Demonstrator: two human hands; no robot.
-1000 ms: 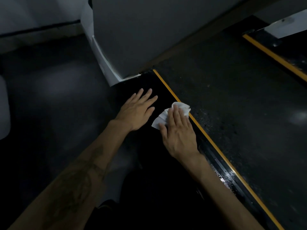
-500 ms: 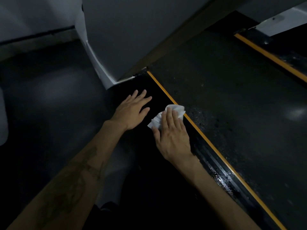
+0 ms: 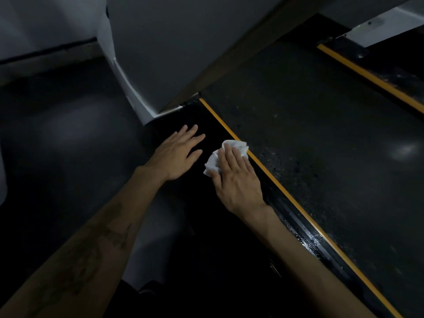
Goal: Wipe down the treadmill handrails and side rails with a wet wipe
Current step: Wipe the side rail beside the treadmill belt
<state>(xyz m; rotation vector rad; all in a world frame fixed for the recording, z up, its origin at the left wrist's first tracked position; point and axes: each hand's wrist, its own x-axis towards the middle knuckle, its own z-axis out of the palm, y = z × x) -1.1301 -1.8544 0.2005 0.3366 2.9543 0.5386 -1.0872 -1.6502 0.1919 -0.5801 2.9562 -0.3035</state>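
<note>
Now the right hand [image 3: 238,180] lies flat, fingers straight, pressing a crumpled white wipe [image 3: 226,154] onto the near side rail [image 3: 296,216], a black strip edged by a yellow line [image 3: 286,198]. The left hand [image 3: 177,153] rests just beside it, fingers spread and straight, holding nothing, palm down on the same dark surface.

The rail's long axis runs diagonally, from the white upright [image 3: 128,92] at upper left, past both hands, down to the lower right corner. The wipe sits under the right fingertips, touching the yellow line, near the rail's upper end. The stretch between the wipe and the upright is short (and very dark, so its state is hard to tell). The part below the right wrist looks glossy and wet.

The belt [image 3: 309,145] lies to the right, and beyond it the far rail [image 3: 376,74], well apart from both hands. The right hand is nearer to that one, so it probably comes later.
</note>
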